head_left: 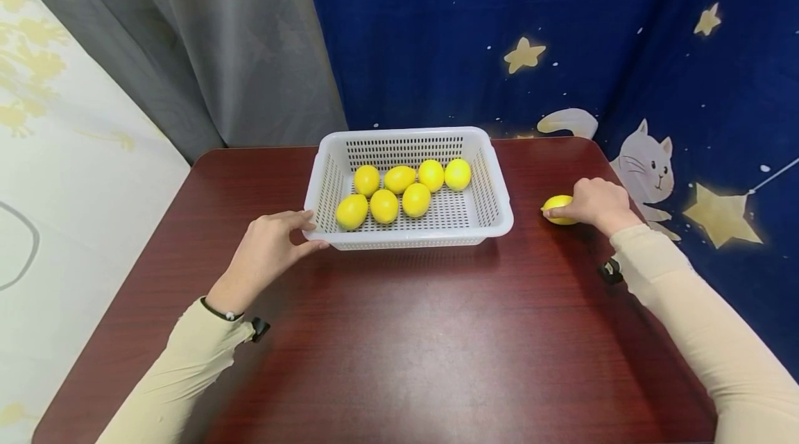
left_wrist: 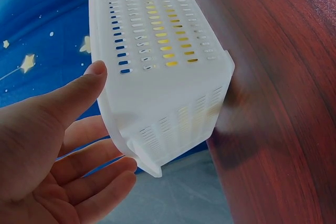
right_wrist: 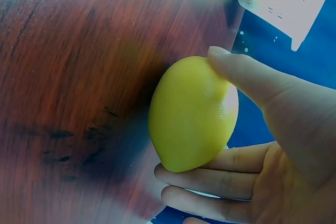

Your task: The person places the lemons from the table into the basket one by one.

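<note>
A white perforated plastic basket [head_left: 406, 233] stands toward the far side of the table, with several yellow lemons [head_left: 384, 207] in two rough rows inside. At its front left corner my left hand [head_left: 265, 248] holds the rim. The left wrist view has the thumb [left_wrist: 96, 69] against the rim and the other fingers around the corner. Over on the right, my right hand [head_left: 600, 202] grips a single lemon [head_left: 555, 205] between thumb and fingers, low over the tabletop. Seen from the right wrist, this lemon [right_wrist: 191, 116] has its pointed end by the fingertips.
The dark red wooden table [head_left: 437, 333] reaches from the basket toward me. Behind it hang a grey curtain [head_left: 250, 41] and a blue curtain [head_left: 424, 35] with stars and a cat. A white patterned cloth [head_left: 69, 152] is at the left.
</note>
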Action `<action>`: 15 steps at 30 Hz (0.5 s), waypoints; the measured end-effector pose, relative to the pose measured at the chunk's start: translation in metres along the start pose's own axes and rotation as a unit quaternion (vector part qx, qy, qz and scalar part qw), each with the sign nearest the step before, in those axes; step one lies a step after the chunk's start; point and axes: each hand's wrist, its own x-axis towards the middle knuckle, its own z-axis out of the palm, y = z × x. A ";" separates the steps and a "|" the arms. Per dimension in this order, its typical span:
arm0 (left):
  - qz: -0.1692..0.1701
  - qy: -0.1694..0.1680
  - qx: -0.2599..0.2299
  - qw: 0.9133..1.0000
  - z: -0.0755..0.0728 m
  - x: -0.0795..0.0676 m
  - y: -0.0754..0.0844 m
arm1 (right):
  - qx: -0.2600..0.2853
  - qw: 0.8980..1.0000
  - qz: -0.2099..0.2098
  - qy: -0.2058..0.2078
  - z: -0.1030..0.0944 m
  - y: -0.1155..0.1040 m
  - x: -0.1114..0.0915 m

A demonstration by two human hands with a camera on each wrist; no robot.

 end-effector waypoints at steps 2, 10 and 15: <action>-0.002 -0.002 0.000 1.000 0.000 0.000 0.000 | 0.000 1.000 -0.001 0.001 -0.002 0.000 0.000; -0.010 -0.010 0.005 1.000 -0.002 0.000 0.001 | -0.002 1.000 -0.010 0.022 -0.027 0.000 0.001; -0.013 -0.013 0.007 1.000 -0.002 0.000 0.002 | 0.002 0.999 -0.016 0.035 -0.044 -0.002 0.001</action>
